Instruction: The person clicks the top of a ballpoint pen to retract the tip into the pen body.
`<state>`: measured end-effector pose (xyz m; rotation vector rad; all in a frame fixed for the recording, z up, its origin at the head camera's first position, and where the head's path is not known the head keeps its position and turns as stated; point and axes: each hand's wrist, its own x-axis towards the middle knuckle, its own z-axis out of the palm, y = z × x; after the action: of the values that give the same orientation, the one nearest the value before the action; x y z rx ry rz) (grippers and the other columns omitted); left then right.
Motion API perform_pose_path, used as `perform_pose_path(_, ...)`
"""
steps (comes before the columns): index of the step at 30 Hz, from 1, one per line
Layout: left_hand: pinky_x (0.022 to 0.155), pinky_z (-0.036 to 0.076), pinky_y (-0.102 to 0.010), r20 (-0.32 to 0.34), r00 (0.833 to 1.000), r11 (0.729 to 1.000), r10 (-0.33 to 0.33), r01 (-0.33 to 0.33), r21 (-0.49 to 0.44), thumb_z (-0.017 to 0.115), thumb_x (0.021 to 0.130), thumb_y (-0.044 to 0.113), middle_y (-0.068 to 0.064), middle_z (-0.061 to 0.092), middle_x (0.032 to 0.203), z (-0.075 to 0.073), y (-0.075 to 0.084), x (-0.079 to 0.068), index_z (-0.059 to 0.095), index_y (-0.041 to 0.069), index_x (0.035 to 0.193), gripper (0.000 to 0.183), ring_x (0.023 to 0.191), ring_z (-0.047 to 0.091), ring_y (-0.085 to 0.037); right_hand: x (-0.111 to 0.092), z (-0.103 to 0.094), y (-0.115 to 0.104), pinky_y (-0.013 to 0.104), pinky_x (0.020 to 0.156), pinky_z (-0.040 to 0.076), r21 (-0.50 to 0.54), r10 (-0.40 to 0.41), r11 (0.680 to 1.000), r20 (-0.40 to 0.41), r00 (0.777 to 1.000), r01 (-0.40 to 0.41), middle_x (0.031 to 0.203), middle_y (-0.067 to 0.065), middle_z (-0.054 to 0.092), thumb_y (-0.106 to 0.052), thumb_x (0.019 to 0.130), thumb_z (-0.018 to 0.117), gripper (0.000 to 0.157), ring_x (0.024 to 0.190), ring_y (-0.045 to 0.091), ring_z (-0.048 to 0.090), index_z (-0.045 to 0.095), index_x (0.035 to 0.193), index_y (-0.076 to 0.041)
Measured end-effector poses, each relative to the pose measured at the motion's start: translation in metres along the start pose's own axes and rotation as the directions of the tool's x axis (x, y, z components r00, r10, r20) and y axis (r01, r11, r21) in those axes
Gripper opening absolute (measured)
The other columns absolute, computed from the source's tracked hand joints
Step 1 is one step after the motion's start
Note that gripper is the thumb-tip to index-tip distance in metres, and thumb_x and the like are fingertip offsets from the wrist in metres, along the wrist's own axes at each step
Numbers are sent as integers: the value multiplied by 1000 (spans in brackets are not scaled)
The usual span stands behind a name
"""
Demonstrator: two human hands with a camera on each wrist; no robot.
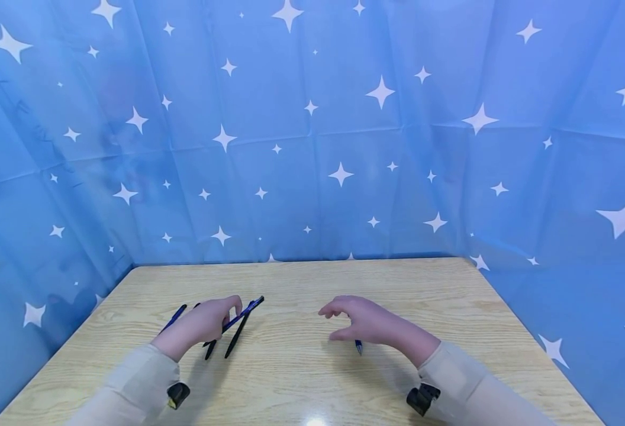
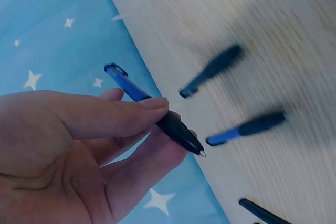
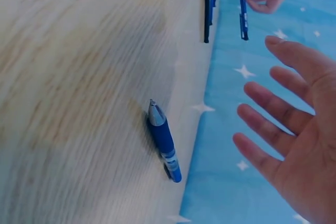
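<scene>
Pen with a black grip sits above the left half of the table, pinched between thumb and fingers of the left hand, a hold that likely steadies its barrel and leaves the tip free. Other pens lie on that half; above the table's right half, the right hand, empty with fingers spread, hangs near a blue pen on the table.

Bright, even light is filling the head view. White glare is shining on the near part of the pale wood-grain tabletop, and soft shadows are falling beside two cream fabric sleeves. The left-wrist view is looking dimmer, with slim blue-and-black pens blurring on the tabletop.
</scene>
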<state>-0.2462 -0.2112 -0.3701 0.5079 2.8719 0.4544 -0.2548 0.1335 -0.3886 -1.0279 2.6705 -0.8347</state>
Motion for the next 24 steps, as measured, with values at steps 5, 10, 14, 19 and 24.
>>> perform_pose_path(5, 57, 41, -35, -30, 999, 999, 41, -39, 36, 59, 78, -25, -2, 55, 79, 3, 14, 3, 55, 13, 105, 46, 64, 48, -19, 1, -4, 0, 46, 90, 48, 59, 10, 998, -22, 1000, -8, 118, 2, 62, -26, 88, 74, 46, 114, 27, 56, 61, 130, -13)
perform_pose_path(10, 62, 45, -35, -83, 993, 996, 84, -82, 25, 63, 77, -23, 1, 56, 81, 7, 27, 9, 60, 13, 101, 44, 70, 51, -16, 1, -9, -3, 51, 95, 45, 114, -4, 993, -69, 998, 11, 119, 3, 62, -18, 87, 75, 47, 115, 29, 55, 60, 131, -12)
perform_pose_path(14, 64, 47, -34, -135, 986, 994, 103, -105, -15, 69, 76, -19, 4, 55, 79, 11, 36, 14, 62, 13, 101, 41, 70, 53, -14, 1, -12, -5, 54, 97, 43, 131, -22, 991, -118, 993, 37, 120, 5, 62, -12, 86, 76, 48, 114, 30, 55, 60, 131, -11)
perform_pose_path(19, 63, 48, -33, -202, 973, 987, 113, -133, -88, 73, 76, -15, 4, 58, 80, 14, 47, 19, 62, 13, 102, 40, 70, 56, -13, 1, -14, -9, 51, 97, 43, 162, -29, 985, -190, 981, 60, 122, 2, 62, -13, 85, 77, 50, 113, 25, 55, 59, 132, -12)
perform_pose_path(24, 64, 51, -33, -240, 965, 969, 105, -153, -195, 74, 77, -12, 2, 61, 83, 17, 59, 21, 62, 11, 102, 36, 76, 59, -14, 2, -16, -14, 46, 97, 44, 193, -29, 978, -266, 964, 83, 120, -3, 62, -20, 85, 78, 51, 112, 20, 56, 59, 132, -18)
